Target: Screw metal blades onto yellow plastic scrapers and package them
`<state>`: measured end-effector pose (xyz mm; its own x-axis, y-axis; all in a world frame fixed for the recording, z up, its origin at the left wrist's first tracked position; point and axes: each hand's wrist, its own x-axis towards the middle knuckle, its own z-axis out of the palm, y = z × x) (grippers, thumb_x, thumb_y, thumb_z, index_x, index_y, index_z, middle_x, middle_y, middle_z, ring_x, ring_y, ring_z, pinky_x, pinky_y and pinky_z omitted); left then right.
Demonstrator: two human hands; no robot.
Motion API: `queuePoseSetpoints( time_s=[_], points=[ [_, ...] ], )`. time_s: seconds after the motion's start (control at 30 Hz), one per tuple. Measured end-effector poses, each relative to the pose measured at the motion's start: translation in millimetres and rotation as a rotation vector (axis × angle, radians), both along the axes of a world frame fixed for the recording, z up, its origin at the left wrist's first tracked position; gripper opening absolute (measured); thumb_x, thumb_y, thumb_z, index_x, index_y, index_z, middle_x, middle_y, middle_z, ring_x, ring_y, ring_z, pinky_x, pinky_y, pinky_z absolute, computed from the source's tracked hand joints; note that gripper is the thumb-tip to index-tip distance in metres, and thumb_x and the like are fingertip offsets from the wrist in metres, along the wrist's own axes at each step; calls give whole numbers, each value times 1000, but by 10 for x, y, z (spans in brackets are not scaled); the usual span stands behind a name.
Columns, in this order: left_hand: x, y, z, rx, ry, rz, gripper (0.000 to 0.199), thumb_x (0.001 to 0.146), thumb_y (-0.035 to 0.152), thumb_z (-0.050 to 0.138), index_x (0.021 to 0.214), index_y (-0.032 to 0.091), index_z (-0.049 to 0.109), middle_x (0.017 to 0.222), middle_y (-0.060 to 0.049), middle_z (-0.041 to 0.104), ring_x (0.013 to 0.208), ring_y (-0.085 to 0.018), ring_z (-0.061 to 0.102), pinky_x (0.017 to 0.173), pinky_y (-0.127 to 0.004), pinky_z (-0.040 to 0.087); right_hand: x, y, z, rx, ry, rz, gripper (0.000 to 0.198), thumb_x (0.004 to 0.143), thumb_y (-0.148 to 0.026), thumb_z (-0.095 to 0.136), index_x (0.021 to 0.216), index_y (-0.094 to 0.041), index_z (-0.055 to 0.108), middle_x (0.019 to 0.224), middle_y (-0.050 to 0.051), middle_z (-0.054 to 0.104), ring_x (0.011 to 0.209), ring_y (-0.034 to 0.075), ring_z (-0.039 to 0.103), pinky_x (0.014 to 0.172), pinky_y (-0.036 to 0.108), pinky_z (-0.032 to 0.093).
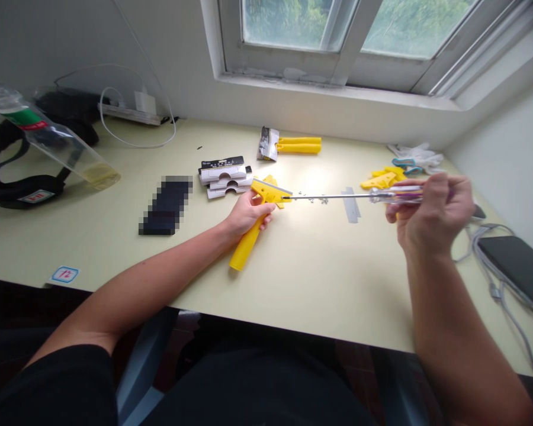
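Observation:
My left hand is closed around a yellow scraper, near where its handle meets the wide head. A metal blade edge shows along the top of that head. In my right hand is a screwdriver with a clear handle, held nearly level. Its tip meets the right end of the scraper head; whether it sits in a screw I cannot tell. Several small screws lie just beyond the shaft. Flat metal blades rest under the shaft, and yellow plastic scraper parts lie behind my right hand.
White-and-black cardboard packages and packaged yellow-handled scrapers lie toward the back. A pixelated dark object is at left, near a tilted plastic bottle and black headgear. White gloves, a phone and cables are at right.

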<state>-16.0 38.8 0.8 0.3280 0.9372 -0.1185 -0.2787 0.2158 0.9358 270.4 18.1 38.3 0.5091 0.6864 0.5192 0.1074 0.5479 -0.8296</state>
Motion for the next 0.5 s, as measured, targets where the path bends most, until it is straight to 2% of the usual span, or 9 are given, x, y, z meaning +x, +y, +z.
queuePoseSetpoints(
  time_s=[0.23, 0.5],
  points=[
    [-7, 8, 0, -33, -29, 1, 39, 68, 16, 76, 99, 15, 52, 86, -1, 57, 47, -4, 49, 35, -18, 35, 17, 12, -16, -63, 10, -9, 44, 77, -55, 70, 85, -20, 44, 62, -2, 62, 31, 12, 48, 23, 23, 32],
    [-9, 7, -8, -20, -37, -10, 39, 69, 16, 75, 99, 15, 51, 87, -1, 56, 47, -4, 49, 35, -17, 35, -36, -4, -21, -61, 9, -6, 42, 78, -51, 70, 85, -19, 44, 62, -2, 61, 33, 12, 50, 23, 23, 34]
  ],
)
